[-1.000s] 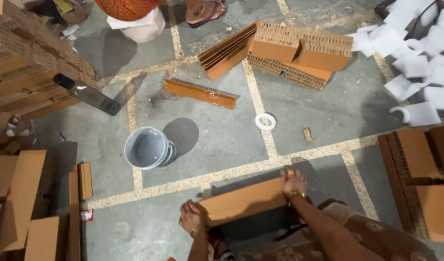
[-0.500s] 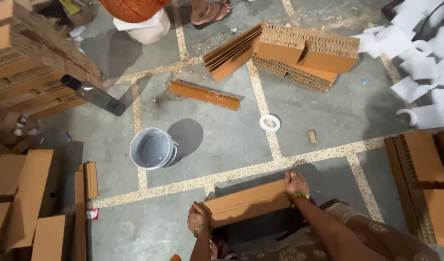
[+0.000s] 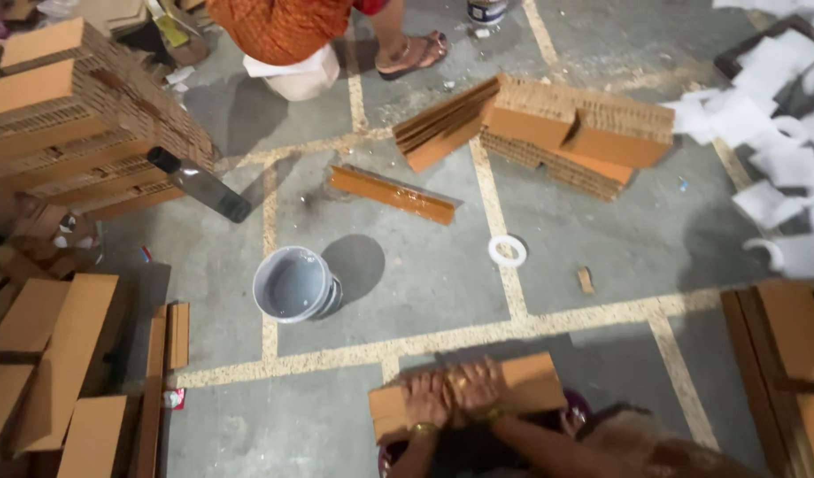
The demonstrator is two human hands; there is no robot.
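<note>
Cardboard piece [image 3: 531, 385], flat and brown, lies at the bottom middle of the view, close to the person's body, and both hands rest on top of it. Left hand [image 3: 427, 398] and right hand [image 3: 478, 387] are side by side, touching each other, with fingers spread flat and pressed down on the board; neither grip is closed around anything, the palms only lie on the surface. Each wrist has a gold bangle. Under the board it seems there is something dark, but the view is too poor there to tell what. Beyond the hands, a pale line [image 3: 442, 341] crosses the grey concrete floor [image 3: 407, 292]. Further out stands a grey bucket [image 3: 292, 285], upright and open. To its right lies a small white tape ring [image 3: 507, 250], well apart from it. Farther still is a long orange cardboard strip [image 3: 393, 194], and behind it a heap of corrugated cardboard blocks [image 3: 575, 133]. Stacks of cardboard [image 3: 61, 115] fill the left side, and white sheets [image 3: 779, 177] lie at the right. Another person's sandalled foot [image 3: 407, 53] stands at the top.
</note>
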